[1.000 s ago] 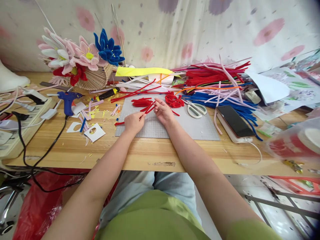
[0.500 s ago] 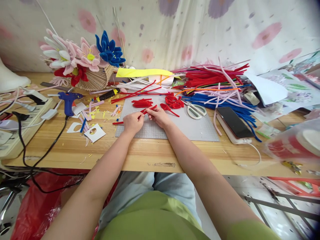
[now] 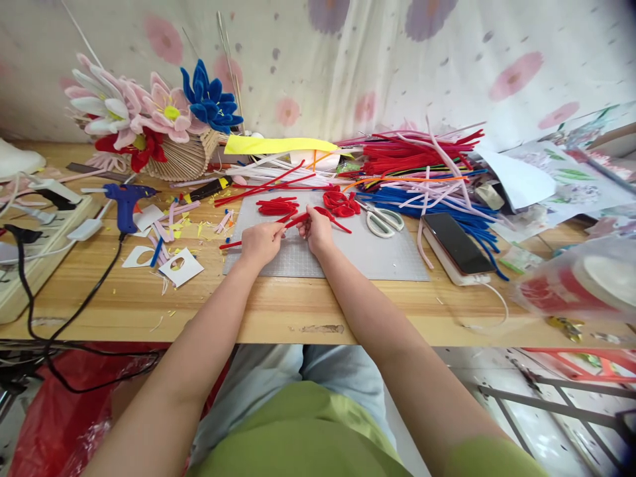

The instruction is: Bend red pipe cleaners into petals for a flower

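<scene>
Over the near-left part of the grey gridded cutting mat [image 3: 377,255], the left hand [image 3: 261,242] and right hand [image 3: 318,230] both pinch one short red fuzzy pipe-cleaner piece [image 3: 298,218], fingertips pressed together on it. Just behind it lie a small pile of cut red pieces [image 3: 275,206] and a cluster of curled red loops [image 3: 342,202]. At the tabletop's far left stands a woven stick basket [image 3: 185,158] holding pink, white, red and blue pipe-cleaner flowers [image 3: 149,114].

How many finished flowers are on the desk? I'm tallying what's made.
4 show: a pale pink flower far left, a pink flower with yellow centre, a blue flower, and a red flower below them. Others may hide behind.
</scene>
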The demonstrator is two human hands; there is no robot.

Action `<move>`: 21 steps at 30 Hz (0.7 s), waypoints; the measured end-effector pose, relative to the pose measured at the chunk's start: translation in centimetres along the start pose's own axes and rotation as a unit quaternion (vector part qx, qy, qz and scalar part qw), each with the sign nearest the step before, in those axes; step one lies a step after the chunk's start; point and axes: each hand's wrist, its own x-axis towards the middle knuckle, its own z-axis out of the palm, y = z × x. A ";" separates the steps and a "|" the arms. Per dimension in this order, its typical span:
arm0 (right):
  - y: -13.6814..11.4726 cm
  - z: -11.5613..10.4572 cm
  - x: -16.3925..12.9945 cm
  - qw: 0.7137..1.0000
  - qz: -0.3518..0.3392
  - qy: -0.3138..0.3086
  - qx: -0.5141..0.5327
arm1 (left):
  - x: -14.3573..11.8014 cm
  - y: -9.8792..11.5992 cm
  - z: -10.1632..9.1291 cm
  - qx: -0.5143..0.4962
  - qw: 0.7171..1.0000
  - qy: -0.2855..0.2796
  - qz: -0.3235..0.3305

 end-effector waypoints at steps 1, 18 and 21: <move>-0.1 -0.1 0.1 1.000 0.002 -0.004 -0.006 | 0.0 -0.4 -0.1 -0.002 1.000 0.003 0.008; -0.5 -1.1 -0.9 0.783 -0.236 -0.167 -0.551 | 0.2 -3.0 -0.4 -0.042 0.982 0.183 -0.001; -0.5 -0.9 -1.2 0.806 -0.205 -0.141 -0.537 | -0.1 -2.8 -0.4 -0.069 0.963 0.258 -0.039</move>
